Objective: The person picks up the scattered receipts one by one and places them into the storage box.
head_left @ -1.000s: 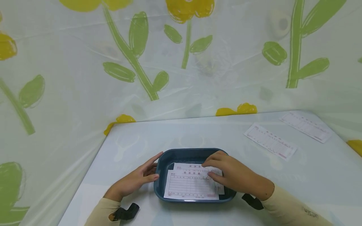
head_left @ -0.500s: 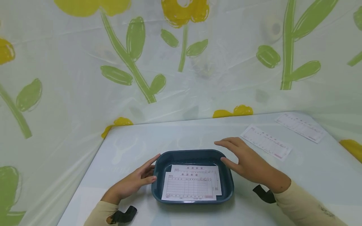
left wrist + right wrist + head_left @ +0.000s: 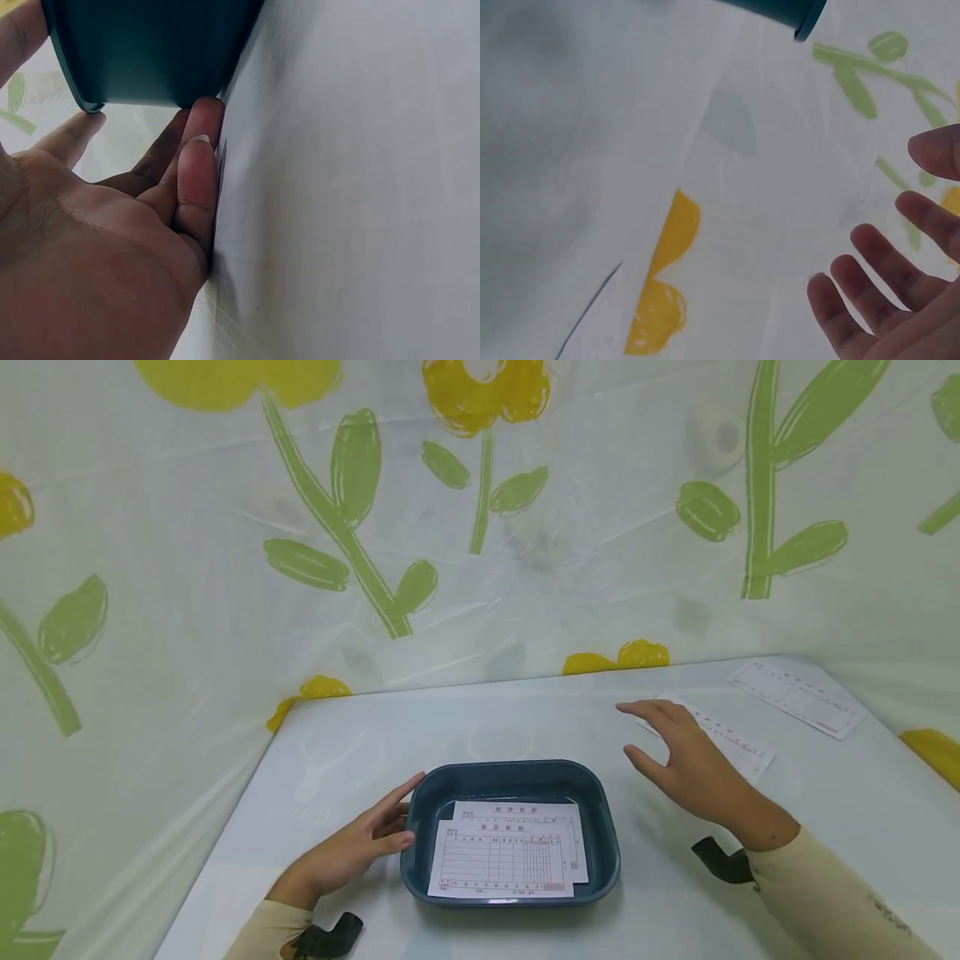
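Note:
A dark teal plastic tray (image 3: 592,902) stands on the table, holding two overlapping printed receipt slips (image 3: 501,860). At its left end rests my left hand (image 3: 352,847), fingers extended and spread against the rim and side. The left wrist view shows the fingertips of that hand (image 3: 112,217) at the tray's wall (image 3: 142,60), with the lower fingers close to the tabletop. To the right of the tray, my right hand (image 3: 693,768) hovers with fingers spread and nothing held. It partly covers a third receipt slip (image 3: 738,743) on the table.
Another receipt slip (image 3: 798,697) lies farther back at the right, near the table's far corner. A white flowered curtain (image 3: 480,610) hangs along the back and sides of the table (image 3: 315,777). Black straps show at both wrists.
My right hand has left the slips in the tray and moved right, over the nearer loose slip. The left hand stays at the tray's left end.

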